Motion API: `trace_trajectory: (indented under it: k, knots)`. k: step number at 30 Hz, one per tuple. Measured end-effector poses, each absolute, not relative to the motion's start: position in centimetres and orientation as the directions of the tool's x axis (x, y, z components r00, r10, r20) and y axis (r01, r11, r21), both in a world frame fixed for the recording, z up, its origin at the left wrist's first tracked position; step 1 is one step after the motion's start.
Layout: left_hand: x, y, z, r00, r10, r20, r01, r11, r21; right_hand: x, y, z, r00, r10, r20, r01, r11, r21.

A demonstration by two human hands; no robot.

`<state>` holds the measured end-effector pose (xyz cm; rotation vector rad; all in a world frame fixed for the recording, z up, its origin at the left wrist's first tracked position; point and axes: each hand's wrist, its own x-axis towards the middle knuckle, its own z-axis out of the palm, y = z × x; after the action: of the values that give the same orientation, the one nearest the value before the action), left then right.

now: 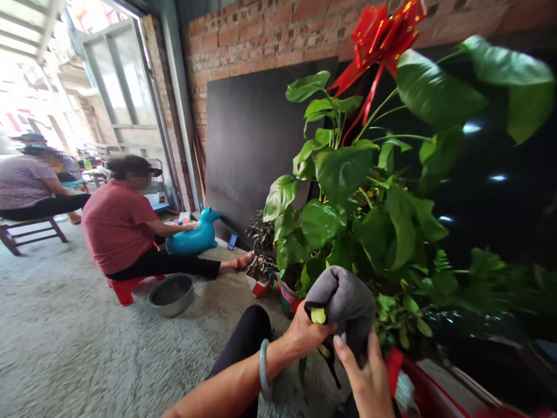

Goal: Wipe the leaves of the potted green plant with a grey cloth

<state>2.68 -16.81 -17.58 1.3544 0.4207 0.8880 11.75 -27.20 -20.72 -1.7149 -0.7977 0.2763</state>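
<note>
A folded grey cloth (351,296) with a dark edge is held up in front of the potted plant. My left hand (302,334), with a pale green bangle (263,366) on the wrist, grips the cloth's left side. A small yellow piece (318,315) shows at the cloth's edge above the fingers; I cannot tell what it is. From below, my right hand (368,371) closes on the cloth, its thumb and fingers on the underside. A thin dark strip (334,371) hangs beneath my left hand. Broad green leaves (343,174) rise just behind the cloth.
A red bow (383,40) tops the plant. Left of it stand a small potted plant (260,273), a metal basin (171,295) and a blue animal-shaped toy (194,235). One person (117,223) sits on a red stool; another (30,180) sits farther left.
</note>
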Motion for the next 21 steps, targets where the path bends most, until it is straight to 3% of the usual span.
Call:
trace_trajectory:
  k: [2,4,5,7,8,10,12,13,15,18,19,21]
  knots:
    - [3.1,-17.1,-18.1,0.649,0.671,0.359,-0.277,-0.232,0.933,11.0,-26.9,-21.4,0.753,0.635,0.171,0.269,-0.061,-0.961]
    - [2.9,-17.2,-18.2,0.736,0.505,0.451,-0.258,-0.407,0.876,11.3,-26.8,-21.0,0.762,0.617,0.196,0.272,-0.031,-0.962]
    - [2.6,-17.1,-18.2,0.793,0.409,0.453,-0.262,-0.442,0.858,11.8,-26.7,-20.4,0.786,0.59,0.187,0.254,-0.032,-0.967]
    - [2.1,-16.3,-18.0,0.882,0.288,0.372,-0.259,-0.363,0.895,13.7,-26.1,-18.4,0.864,0.492,0.11,0.17,-0.079,-0.982]
    - [2.0,-15.5,-17.8,0.891,0.321,0.322,-0.243,-0.264,0.934,14.8,-25.6,-17.2,0.898,0.433,0.078,0.139,-0.113,-0.984]
    - [2.6,-13.6,-17.6,0.799,0.561,0.216,-0.235,-0.04,0.971,16.9,-24.1,-14.9,0.93,0.347,0.124,0.199,-0.191,-0.961]
    - [4.1,-11.4,-17.3,0.562,0.819,0.115,-0.318,0.086,0.944,18.1,-22.6,-13.1,0.907,0.342,0.244,0.346,-0.277,-0.896]
    - [5.1,-10.5,-17.3,0.468,0.881,0.073,-0.365,0.117,0.923,18.2,-22.0,-12.7,0.888,0.368,0.276,0.399,-0.314,-0.862]
    - [7.1,-8.9,-17.3,0.467,0.884,-0.001,-0.422,0.223,0.879,17.6,-21.7,-12.5,0.848,0.459,0.264,0.446,-0.351,-0.823]
    - [9.1,-7.8,-17.8,0.654,0.753,-0.072,-0.404,0.428,0.808,16.6,-23.6,-12.9,0.741,0.631,0.23,0.494,-0.28,-0.823]
    - [9.4,-7.7,-18.0,0.693,0.717,-0.074,-0.39,0.46,0.798,16.5,-24.5,-12.7,0.723,0.644,0.248,0.512,-0.259,-0.819]
    - [9.6,-7.8,-18.2,0.732,0.678,-0.063,-0.372,0.476,0.797,17.0,-25.5,-11.6,0.758,0.558,0.338,0.548,-0.265,-0.793]
